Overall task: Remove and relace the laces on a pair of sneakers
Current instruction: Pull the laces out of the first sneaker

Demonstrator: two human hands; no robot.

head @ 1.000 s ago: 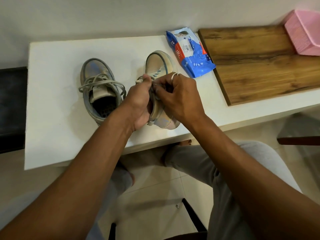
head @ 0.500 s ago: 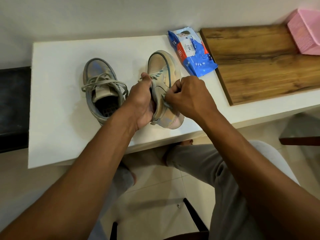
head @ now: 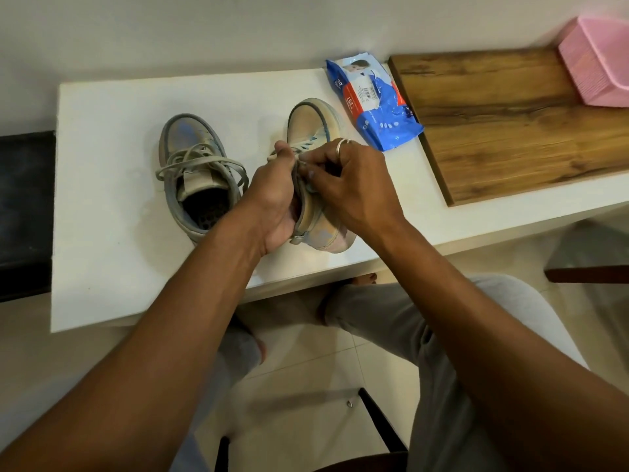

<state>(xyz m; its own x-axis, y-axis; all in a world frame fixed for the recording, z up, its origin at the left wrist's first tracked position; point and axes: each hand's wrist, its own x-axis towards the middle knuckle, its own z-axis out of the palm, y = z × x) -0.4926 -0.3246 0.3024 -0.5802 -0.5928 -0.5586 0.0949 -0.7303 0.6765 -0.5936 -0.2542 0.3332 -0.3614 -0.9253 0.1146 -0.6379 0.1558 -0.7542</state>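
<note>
Two worn grey-beige sneakers stand on a white table [head: 112, 253]. The left sneaker [head: 195, 172] sits upright, its pale laces looped loosely over the tongue. The right sneaker [head: 311, 131] is tilted on its side between my hands. My left hand [head: 274, 199] grips its collar and upper from the left, thumb on top. My right hand [head: 347, 185], a ring on one finger, pinches the lace [head: 306, 144] at the eyelets. Most of that lace is hidden by my fingers.
A blue wipes packet [head: 372, 103] lies just beyond the right sneaker. A wooden board [head: 517, 124] covers the table's right part, with a pink box [head: 597, 68] on its far corner. A black surface [head: 25, 212] borders the table's left edge. My knees are under the table.
My right hand dropped to the sneaker's side half a second ago and has now come back up to the eyelets. The left hand keeps its hold.
</note>
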